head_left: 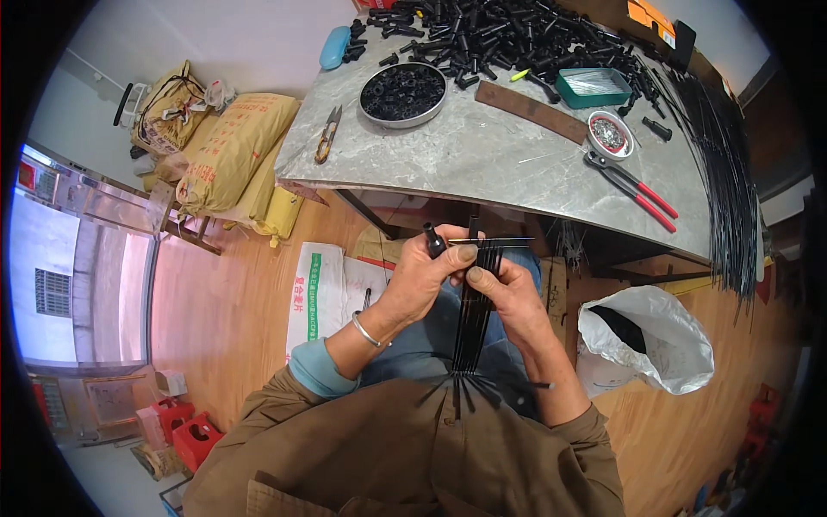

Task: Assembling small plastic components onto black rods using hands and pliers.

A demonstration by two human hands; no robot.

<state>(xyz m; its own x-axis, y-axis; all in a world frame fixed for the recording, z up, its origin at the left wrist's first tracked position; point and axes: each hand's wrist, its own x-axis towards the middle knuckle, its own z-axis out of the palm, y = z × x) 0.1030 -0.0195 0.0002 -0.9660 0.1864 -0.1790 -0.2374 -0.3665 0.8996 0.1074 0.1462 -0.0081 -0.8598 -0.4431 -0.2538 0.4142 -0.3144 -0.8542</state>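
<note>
In front of my lap, a bundle of thin black metal ribs [470, 336], like those of an umbrella frame, hangs down with its lower ends fanned out over my jacket. My left hand [419, 280] is closed around a black flanged plastic tube [434, 244], its thumb pressing at the top of the ribs. Closed on the upper part of the bundle is my right hand [515, 302], thumb tip close to the left thumb. A few thin rods [508, 242] stick out sideways to the right above the thumbs. The fingers behind the ribs are hidden.
The grey table [482, 164] ahead bears a heap of black plastic tubes [482, 39], a bowl of small black parts [403, 93], thread snips [328, 135], red-handled pliers [633, 191] and long black ribs [711, 155]. An open white sack [594, 366] stands right; yellow sacks [237, 155] lie left.
</note>
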